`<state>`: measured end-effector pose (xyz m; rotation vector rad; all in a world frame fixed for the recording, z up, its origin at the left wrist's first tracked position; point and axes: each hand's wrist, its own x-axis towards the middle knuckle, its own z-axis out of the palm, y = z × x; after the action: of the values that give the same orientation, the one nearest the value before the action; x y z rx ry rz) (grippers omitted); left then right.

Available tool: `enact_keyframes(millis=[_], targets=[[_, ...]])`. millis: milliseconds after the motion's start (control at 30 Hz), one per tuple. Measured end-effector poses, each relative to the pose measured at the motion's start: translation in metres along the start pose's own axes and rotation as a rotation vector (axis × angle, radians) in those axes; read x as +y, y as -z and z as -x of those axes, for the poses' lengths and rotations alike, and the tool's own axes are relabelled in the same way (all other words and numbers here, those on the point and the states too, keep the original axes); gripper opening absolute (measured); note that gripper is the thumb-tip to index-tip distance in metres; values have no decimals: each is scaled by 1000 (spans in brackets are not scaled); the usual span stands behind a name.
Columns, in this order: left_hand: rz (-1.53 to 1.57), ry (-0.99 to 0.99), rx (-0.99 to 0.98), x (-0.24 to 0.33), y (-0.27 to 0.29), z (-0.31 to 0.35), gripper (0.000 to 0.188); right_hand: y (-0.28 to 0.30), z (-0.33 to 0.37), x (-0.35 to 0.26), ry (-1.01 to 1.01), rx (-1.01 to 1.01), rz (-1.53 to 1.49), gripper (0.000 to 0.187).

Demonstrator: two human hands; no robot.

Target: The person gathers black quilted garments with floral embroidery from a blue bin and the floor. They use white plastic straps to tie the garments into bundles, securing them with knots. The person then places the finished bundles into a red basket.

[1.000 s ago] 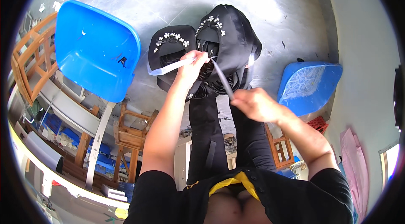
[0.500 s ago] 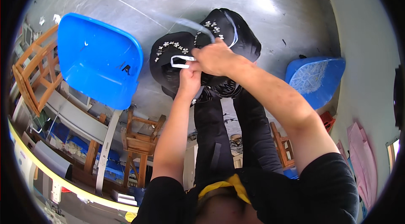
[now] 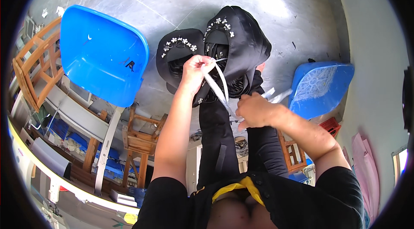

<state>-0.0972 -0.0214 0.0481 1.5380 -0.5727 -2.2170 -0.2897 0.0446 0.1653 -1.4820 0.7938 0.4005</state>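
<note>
Two bundles of black satiny fabric stand on the floor by my legs, a smaller left bundle (image 3: pixel 163 57) and a larger right bundle (image 3: pixel 247 37). Silvery flower-shaped beads line the curved top edges of both. My left hand (image 3: pixel 195 72) is closed in a pinch on a white strip (image 3: pixel 214 85) at the inner side of the right bundle. From there the strip slants down to my right hand (image 3: pixel 258 110), whose fingers are bent around it above my right thigh. Loose white ends stick out beyond that hand. The exact grip of its fingertips is partly hidden.
A blue plastic chair (image 3: pixel 101 52) stands at the left and a second blue seat (image 3: pixel 321 84) at the right. Wooden stools (image 3: pixel 140 136) and a long table with a yellow edge (image 3: pixel 64 183) lie at the lower left. Pink cloth (image 3: pixel 364 173) hangs by the right wall.
My hands were together over the bundles. Now my right hand has swung down and right, drawing out the white strip, while my left stays near the bundles. The white loop there is gone.
</note>
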Motion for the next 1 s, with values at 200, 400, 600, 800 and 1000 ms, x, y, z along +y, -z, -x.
enact_keyframes(millis=[200,400,600,800,1000], targets=[[-14,-24,33,6,-10,5,13,101,-84,43,179,652,-708,27],[-49,-36,70,5,-6,0,17,78,-125,76,-50,440,-438,18],[-82,35,38,13,-4,-3,17,50,-124,73,-4,733,-368,19],[-1010,-552,12,19,-3,-16,22,60,-121,72,-81,595,-582,24],[-1067,-683,296,2,-19,-28,16,66,-132,90,14,558,-655,26]])
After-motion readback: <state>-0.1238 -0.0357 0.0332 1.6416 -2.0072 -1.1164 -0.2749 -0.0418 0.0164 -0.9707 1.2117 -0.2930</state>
